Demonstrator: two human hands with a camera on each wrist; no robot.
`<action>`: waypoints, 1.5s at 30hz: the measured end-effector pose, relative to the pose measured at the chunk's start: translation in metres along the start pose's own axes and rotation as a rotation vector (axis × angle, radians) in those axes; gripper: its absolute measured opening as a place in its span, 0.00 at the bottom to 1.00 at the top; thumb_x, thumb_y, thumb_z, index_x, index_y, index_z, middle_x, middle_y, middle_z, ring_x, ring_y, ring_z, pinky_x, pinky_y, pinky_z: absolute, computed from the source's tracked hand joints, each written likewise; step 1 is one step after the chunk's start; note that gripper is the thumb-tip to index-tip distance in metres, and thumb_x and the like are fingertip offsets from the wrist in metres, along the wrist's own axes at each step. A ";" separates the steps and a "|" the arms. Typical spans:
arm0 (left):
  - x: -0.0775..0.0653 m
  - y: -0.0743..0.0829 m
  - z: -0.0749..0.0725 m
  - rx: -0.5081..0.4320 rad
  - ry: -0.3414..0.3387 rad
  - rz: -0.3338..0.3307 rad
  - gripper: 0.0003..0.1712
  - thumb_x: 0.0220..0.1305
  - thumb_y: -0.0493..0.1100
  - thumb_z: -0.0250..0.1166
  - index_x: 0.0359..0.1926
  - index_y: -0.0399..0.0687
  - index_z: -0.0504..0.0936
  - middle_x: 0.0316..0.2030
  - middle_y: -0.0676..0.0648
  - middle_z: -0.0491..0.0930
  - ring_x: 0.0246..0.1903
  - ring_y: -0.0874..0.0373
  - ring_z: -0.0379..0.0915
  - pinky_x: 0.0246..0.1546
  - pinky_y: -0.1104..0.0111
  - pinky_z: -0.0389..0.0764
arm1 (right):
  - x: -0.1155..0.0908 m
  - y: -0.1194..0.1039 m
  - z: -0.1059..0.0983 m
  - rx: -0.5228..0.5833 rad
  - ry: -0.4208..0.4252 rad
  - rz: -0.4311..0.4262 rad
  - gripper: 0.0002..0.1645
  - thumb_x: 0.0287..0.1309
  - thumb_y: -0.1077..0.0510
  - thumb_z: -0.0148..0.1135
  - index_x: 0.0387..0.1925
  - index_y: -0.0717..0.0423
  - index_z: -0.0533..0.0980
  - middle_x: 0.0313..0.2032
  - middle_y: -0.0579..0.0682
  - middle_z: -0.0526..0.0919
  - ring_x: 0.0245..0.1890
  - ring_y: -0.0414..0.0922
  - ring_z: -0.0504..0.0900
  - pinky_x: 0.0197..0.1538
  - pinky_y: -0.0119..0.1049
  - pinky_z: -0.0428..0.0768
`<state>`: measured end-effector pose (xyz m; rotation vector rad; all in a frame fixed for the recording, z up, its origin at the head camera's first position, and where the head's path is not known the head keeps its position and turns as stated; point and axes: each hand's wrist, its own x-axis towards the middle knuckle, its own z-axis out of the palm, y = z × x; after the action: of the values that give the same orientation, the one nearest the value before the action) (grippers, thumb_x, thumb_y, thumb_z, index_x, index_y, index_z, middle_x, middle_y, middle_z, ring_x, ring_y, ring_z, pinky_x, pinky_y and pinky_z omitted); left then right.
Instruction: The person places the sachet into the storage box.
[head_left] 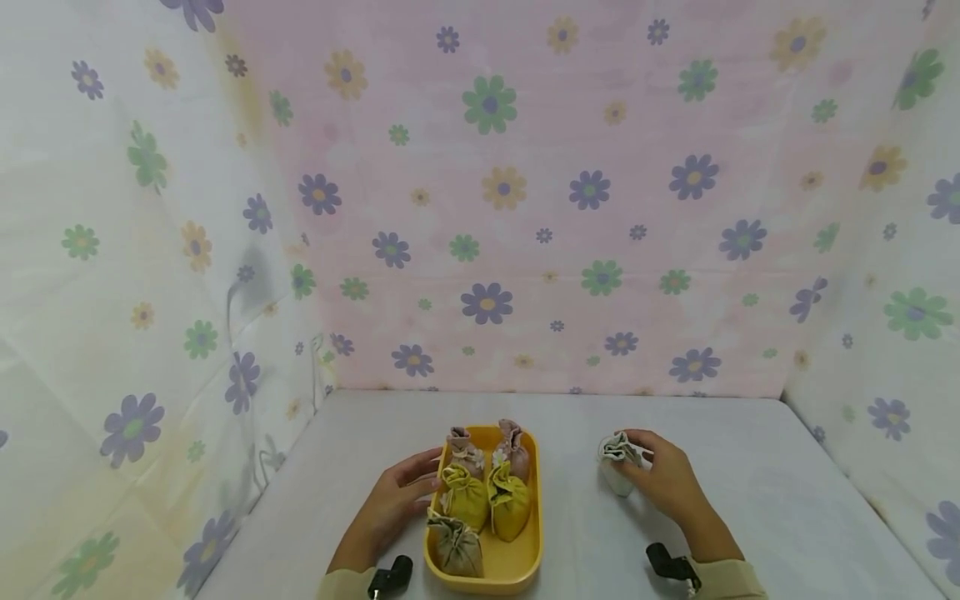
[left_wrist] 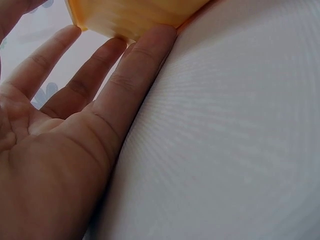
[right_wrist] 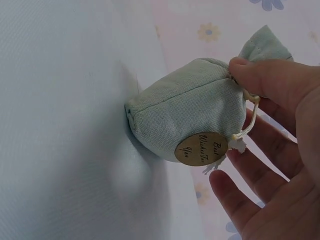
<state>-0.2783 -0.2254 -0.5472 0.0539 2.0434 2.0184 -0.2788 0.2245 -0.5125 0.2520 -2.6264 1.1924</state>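
Note:
My right hand [head_left: 667,479] pinches a pale green drawstring pouch [right_wrist: 185,102] by its gathered neck, to the right of the yellow tray [head_left: 536,533]. A round brown tag [right_wrist: 201,149] with "Best Wishes For You" hangs from its cord, and its base is close over the white table. My left hand [head_left: 393,504] is at the tray's left side, straight fingertips against the wall. Inside the tray stand two pinkish pouches [head_left: 512,454] at the far end, two yellow-green pouches [head_left: 508,504] in the middle, and a grey-beige pouch [head_left: 459,550] at the near left.
The white tabletop [head_left: 570,417] ends at a pink flowered cloth [head_left: 487,250] behind, with flowered white cloth walls on both sides. A cable [head_left: 258,458] hangs along the left wall. Black wrist devices [head_left: 667,562] sit at both sleeves.

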 end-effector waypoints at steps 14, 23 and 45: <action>0.000 -0.001 -0.002 0.011 0.008 -0.001 0.44 0.62 0.57 0.75 0.76 0.54 0.69 0.73 0.38 0.68 0.65 0.48 0.76 0.59 0.56 0.85 | 0.002 0.000 -0.002 0.042 0.024 0.019 0.20 0.65 0.54 0.71 0.57 0.53 0.81 0.55 0.54 0.87 0.59 0.57 0.84 0.61 0.56 0.83; 0.001 -0.002 -0.002 0.013 0.018 0.000 0.44 0.61 0.57 0.75 0.75 0.55 0.70 0.73 0.37 0.69 0.64 0.48 0.77 0.58 0.56 0.85 | 0.001 -0.006 -0.004 0.039 0.032 0.030 0.20 0.66 0.52 0.70 0.56 0.54 0.81 0.54 0.57 0.88 0.58 0.59 0.85 0.59 0.59 0.83; 0.002 -0.003 -0.002 -0.002 -0.004 0.008 0.43 0.62 0.56 0.75 0.75 0.55 0.70 0.73 0.38 0.68 0.64 0.49 0.77 0.58 0.56 0.85 | -0.001 -0.031 -0.014 0.060 0.063 -0.022 0.19 0.66 0.47 0.71 0.54 0.49 0.82 0.52 0.51 0.88 0.55 0.53 0.87 0.49 0.46 0.89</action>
<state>-0.2798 -0.2269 -0.5509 0.0659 2.0414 2.0236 -0.2673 0.2146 -0.4819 0.2493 -2.5308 1.2533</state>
